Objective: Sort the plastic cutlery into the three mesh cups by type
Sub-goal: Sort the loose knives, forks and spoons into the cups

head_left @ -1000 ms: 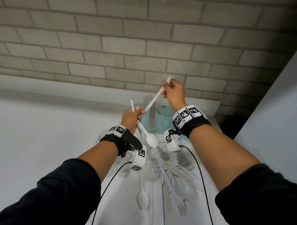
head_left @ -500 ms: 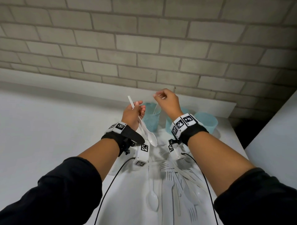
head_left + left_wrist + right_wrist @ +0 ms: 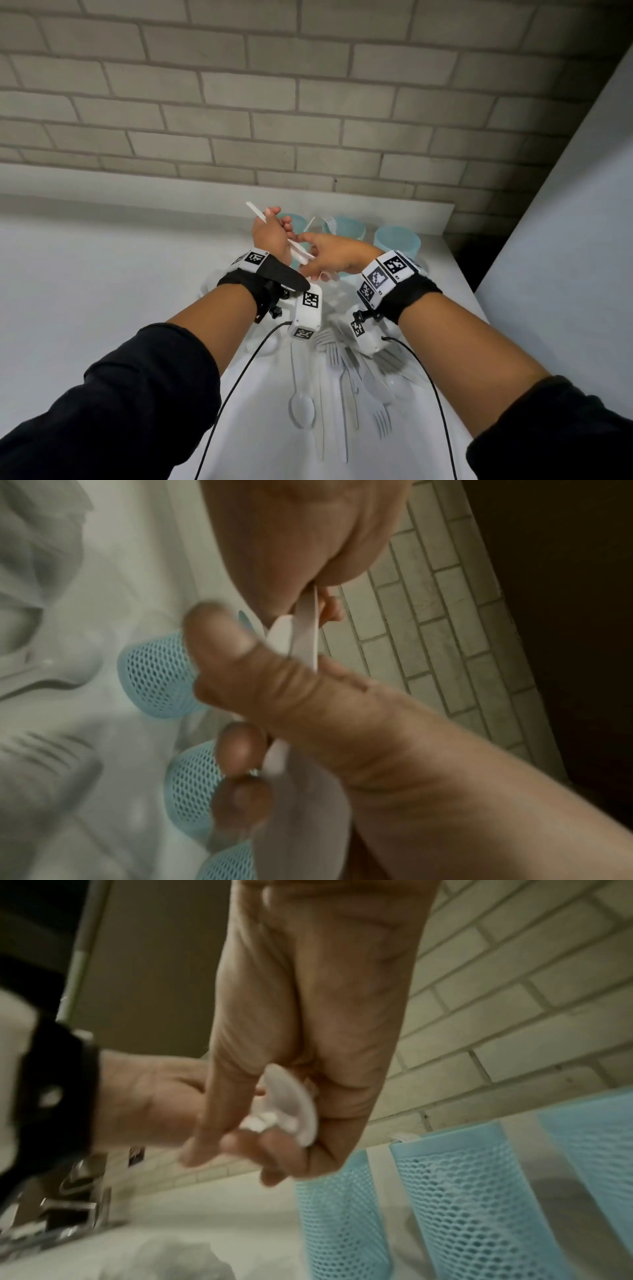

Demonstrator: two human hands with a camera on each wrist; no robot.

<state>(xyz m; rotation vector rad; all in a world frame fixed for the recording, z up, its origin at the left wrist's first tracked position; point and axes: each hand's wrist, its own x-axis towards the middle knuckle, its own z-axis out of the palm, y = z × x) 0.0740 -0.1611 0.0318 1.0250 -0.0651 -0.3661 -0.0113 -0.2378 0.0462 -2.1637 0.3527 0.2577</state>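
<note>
Brick wall behind, white counter [image 3: 102,308] underneath, and we're holding a plastic spoon [image 3: 301,253] up in front of the three blue mesh cups [image 3: 397,240], with our left hand [image 3: 270,236] curled round its handle and our right hand [image 3: 329,255] closing its fingers around the bowl end. We're basically passing it hand to hand right above the loose pile of cutlery [image 3: 349,377] lying on the counter nearer us. We're thinking the slick little handle could be slipping out mid-handoff, or we're ending up dropping it into the middle cup [image 3: 342,228] where a fork is already sticking up.
</note>
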